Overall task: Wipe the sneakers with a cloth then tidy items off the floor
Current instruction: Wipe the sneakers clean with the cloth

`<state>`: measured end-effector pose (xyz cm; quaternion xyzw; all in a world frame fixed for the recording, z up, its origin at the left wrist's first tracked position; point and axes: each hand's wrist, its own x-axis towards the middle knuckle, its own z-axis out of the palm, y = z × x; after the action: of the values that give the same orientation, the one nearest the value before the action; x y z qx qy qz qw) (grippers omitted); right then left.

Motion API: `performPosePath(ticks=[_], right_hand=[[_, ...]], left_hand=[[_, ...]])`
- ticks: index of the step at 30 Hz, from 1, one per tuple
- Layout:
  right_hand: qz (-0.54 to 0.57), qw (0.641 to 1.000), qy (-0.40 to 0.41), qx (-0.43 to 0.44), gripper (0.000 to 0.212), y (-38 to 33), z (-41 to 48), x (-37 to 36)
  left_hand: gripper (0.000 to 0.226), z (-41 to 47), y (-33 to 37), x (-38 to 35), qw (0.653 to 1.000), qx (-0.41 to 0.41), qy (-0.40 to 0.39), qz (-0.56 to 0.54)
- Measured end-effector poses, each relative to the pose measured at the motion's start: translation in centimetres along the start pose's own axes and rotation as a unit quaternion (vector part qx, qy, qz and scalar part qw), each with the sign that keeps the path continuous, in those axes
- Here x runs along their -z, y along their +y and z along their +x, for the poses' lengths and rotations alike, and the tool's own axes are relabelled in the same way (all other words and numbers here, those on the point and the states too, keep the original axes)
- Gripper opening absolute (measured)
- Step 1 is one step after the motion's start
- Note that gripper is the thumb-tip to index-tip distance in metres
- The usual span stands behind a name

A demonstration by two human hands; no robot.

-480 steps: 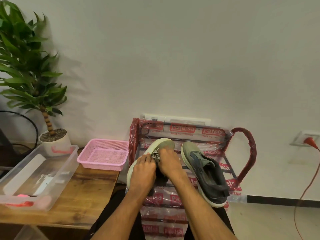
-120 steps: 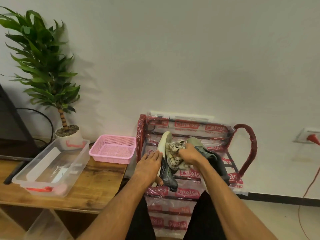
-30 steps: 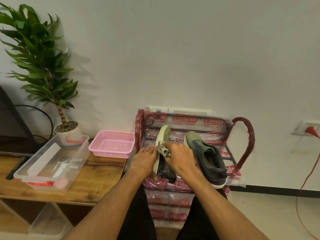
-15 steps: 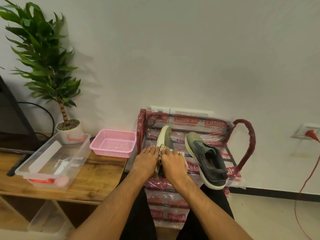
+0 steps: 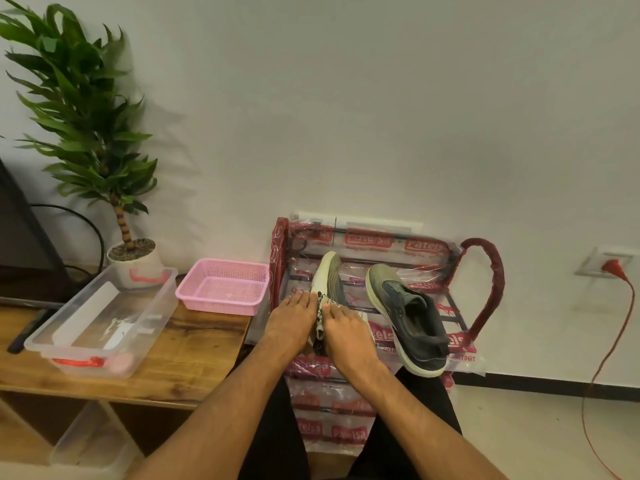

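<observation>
While a grey sneaker (image 5: 408, 313) lies on the rack (image 5: 481, 244), flat left hand (image 5: 291, 323) steadies its mate (image 5: 329, 275) — right hand (image 5: 349, 336) flat on cloth (image 5: 320, 317)

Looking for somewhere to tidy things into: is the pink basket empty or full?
Empty: only bare mesh shows inside the pink basket.
</observation>
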<state>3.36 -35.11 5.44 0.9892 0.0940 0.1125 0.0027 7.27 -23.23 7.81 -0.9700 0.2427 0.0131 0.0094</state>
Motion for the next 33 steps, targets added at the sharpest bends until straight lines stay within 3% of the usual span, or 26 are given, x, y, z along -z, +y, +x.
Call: performPosePath(ticks=[7,12,18,26,33], right_hand=[[0.022,0.999,0.001,-0.023,0.039,-0.9,2.2,2.1],[0.043,0.999,-0.001,-0.006,0.044,-1.1,-0.1,1.5],[0.033,0.999,0.003,-0.03,0.036,-0.1,2.6,2.5],[0.072,0.996,-0.002,-0.047,0.028,-0.6,1.6,3.1],[0.062,0.992,-0.106,0.0,0.02,-0.2,-0.6,5.8]], left_hand=[[0.108,0.1,-0.7,0.0,1.0,0.009,-0.012,0.004],[0.097,0.1,-0.6,-0.1,1.0,0.001,0.006,-0.015],[0.114,0.2,-0.4,-0.4,1.0,0.012,-0.009,-0.023],[0.112,0.3,-0.8,-0.1,1.0,0.011,-0.019,0.004],[0.103,0.0,-1.0,-0.3,1.0,0.005,0.01,-0.011]])
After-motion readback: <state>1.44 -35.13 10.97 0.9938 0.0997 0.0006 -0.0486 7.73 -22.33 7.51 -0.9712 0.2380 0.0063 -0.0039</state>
